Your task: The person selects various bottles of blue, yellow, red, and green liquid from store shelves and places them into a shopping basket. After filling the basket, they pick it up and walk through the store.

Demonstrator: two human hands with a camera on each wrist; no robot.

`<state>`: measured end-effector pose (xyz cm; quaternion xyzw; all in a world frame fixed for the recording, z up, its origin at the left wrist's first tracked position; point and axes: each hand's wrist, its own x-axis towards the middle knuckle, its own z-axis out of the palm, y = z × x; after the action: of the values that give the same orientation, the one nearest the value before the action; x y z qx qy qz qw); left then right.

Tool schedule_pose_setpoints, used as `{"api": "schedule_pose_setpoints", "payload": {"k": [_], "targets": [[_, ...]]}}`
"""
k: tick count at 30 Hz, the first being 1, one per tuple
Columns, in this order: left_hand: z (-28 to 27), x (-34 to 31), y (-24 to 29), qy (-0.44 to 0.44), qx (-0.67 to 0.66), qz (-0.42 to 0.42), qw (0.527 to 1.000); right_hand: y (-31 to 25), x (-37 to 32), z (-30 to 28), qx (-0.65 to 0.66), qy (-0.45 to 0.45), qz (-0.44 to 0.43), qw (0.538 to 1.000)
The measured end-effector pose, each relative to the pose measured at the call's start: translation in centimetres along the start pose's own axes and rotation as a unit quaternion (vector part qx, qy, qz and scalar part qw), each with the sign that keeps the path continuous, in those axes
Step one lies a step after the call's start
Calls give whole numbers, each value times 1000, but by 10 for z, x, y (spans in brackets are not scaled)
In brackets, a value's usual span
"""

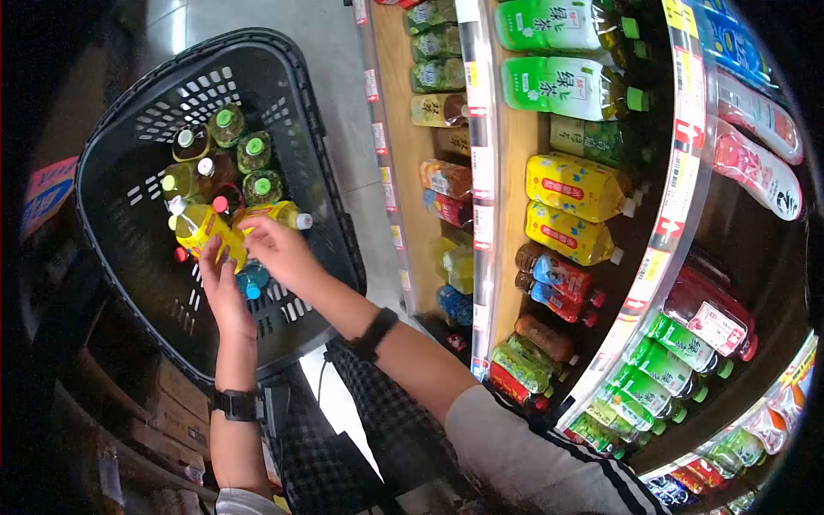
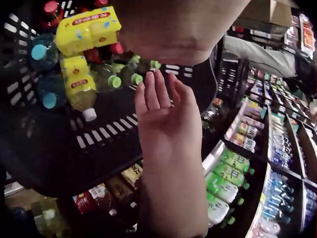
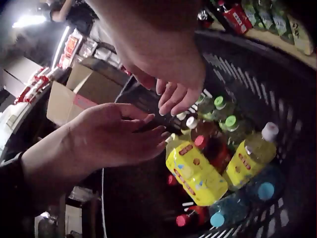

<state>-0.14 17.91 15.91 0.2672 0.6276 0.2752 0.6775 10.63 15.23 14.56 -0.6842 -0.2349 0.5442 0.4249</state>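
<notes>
Both bare hands are over a black shopping basket (image 1: 285, 75) holding several drink bottles. My left hand (image 1: 225, 287) has relaxed fingers and holds nothing; its fingertips are close to the caps of a yellow-labelled drink pack (image 3: 193, 173). Beside it, my right hand (image 1: 279, 249) reaches in with its palm turned down. Its fingers (image 2: 157, 91) are straight and empty in the left wrist view. A yellow-labelled bottle (image 3: 250, 158) with a white cap lies tilted next to the pack. Around them are green-capped bottles (image 1: 255, 150), a red-capped bottle (image 1: 225, 199) and blue-capped bottles (image 3: 265, 191).
Shelves (image 1: 481, 172) of drinks on their sides in the head view run along the right, with green tea bottles (image 1: 558, 86) and yellow-labelled bottles (image 1: 571, 189). Cardboard boxes (image 3: 84, 87) stand left of the basket. Tiled floor (image 1: 343, 86) shows beyond it.
</notes>
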Motion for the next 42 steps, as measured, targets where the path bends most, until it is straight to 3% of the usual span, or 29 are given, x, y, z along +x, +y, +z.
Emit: {"api": "schedule_pose_setpoints", "payload": {"k": [2,3,4,5,9,11,14,19,21,22,23,24,26,27,29,33,37,38,39,42], "targets": [[33,-11,17,-8,19,69,997,-25,-12,-41,3,44,-51,998],[49,-16,23,-15,35,103,994,-45,-15,-70,-61,68,-82,992],[63,-21,28,-36,71,149,986,-59,-17,-95,-93,145,-116,978],[80,-23,31,-53,74,190,978,-76,-20,-127,-201,226,-185,935],[152,-35,50,-113,97,268,952,-125,-16,-257,-164,545,-274,775],[194,-39,57,-156,85,298,938,-165,-13,-297,1,556,-311,771],[260,-49,74,-224,167,362,889,-194,-2,-327,-47,581,-246,774],[354,-83,79,-317,221,393,834,-182,7,-358,-129,458,-227,849],[375,-93,70,-365,131,344,855,-182,1,-361,-94,415,-233,874],[379,-96,65,-365,91,318,870,-179,1,-361,-165,467,-234,837],[381,-96,59,-363,49,294,883,-177,-2,-356,-143,477,-182,848],[381,-91,53,-440,-101,180,874,-173,-5,-349,-151,474,-209,842],[358,-87,65,-429,-250,-24,868,-178,-16,-319,-168,466,-277,823],[346,-86,68,-412,-321,-128,843,-167,-18,-328,-271,498,-278,775],[328,-81,61,-405,-343,-152,834,-171,-30,-307,-385,527,-238,720],[293,-85,63,-413,-353,-200,815,-174,-56,-280,-342,400,-364,768],[252,-96,74,-435,-402,-274,758,-178,-101,-235,-450,295,-415,734],[237,-99,80,-419,-412,-288,756,-189,-113,-210,-487,267,-359,750],[221,-102,86,-403,-422,-300,754,-173,-115,-197,-371,244,-412,796],[157,-98,85,-361,-427,-324,763,-158,-132,-150,-397,148,-352,835]]}}
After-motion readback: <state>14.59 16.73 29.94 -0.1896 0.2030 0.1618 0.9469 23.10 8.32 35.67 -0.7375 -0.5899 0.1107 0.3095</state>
